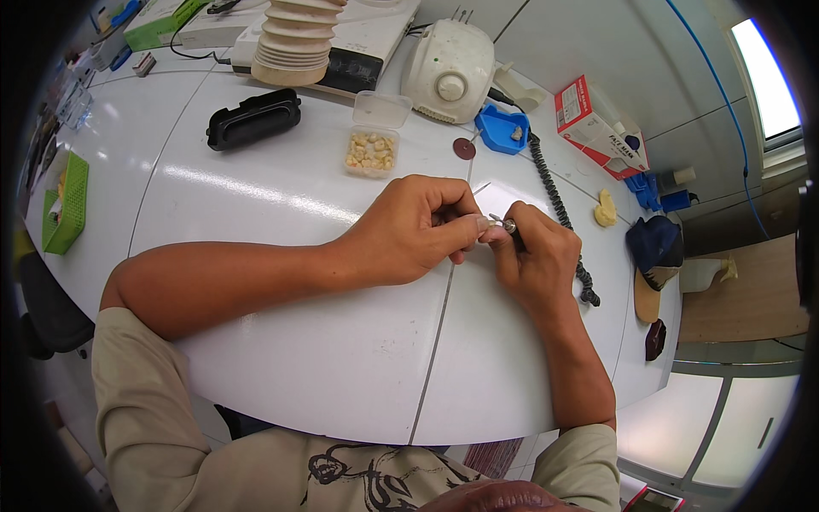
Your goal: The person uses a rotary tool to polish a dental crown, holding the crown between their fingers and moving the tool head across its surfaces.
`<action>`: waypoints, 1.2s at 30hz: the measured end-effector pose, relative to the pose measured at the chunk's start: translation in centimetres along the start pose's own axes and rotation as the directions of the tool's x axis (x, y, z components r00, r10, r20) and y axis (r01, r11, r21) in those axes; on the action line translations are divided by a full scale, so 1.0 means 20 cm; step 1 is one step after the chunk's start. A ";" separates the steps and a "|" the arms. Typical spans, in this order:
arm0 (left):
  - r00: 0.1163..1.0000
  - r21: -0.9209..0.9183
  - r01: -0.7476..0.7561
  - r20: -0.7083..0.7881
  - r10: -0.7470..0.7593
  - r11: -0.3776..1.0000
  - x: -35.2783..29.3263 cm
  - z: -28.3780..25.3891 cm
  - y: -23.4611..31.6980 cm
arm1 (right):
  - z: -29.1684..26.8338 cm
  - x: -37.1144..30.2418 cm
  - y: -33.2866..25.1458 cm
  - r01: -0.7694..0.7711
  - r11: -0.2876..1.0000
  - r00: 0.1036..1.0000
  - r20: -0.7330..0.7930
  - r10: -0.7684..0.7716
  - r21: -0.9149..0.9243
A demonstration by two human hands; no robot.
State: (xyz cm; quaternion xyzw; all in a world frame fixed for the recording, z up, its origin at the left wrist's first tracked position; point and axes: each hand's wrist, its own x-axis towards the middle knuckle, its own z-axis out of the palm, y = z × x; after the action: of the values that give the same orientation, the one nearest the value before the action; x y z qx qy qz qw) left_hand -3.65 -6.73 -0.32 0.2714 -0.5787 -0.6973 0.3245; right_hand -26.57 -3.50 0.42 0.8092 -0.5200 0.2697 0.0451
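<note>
The fingers of my left hand (418,230) are pressed together at the tips, thumb against forefinger; if a small piece is pinched between them, it is too covered to make out. The fingers of my right hand (542,252) are closed round a slim handpiece (510,226), whose nose meets, or nearly meets, the left fingertips above the desk (341,358), somewhat right of its middle. Of the handpiece there shows a rounded, silvery metal nose and a little dark body; the rest is hidden in my grasp. Progress, in my judgement: the tool is taken up and brought to the left hand, so the work seems under way — how much is done or left cannot be read.

Beyond my fingers lie a brown disc (463,148) and a blue tray (489,136) bearing a pale lump (517,133); left of these stands an open clear box of yellowish pieces (372,152). A coiled black cord (550,177) runs along the right; a white control box (450,72) stands far.
</note>
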 end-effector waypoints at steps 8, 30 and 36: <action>1.000 0.022 0.002 0.000 -0.002 1.000 0.00 0.00 -0.01 | 0.01 0.00 0.01 0.001 1.000 1.000 -0.004 -0.001 0.008; 1.000 0.008 0.015 0.006 -0.015 1.000 0.00 0.00 0.01 | 0.01 0.00 0.00 0.017 1.000 1.000 -0.013 -0.017 -0.004; 1.000 0.012 0.003 0.006 -0.003 1.000 0.00 0.00 0.00 | 0.01 0.00 0.00 0.028 1.000 0.999 -0.026 -0.028 0.005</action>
State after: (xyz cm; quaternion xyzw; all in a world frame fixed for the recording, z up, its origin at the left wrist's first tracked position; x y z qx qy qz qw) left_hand -3.65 -6.79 -0.25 0.2724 -0.5835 -0.6949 0.3201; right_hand -26.59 -3.59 0.31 0.8128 -0.5075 0.2809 0.0536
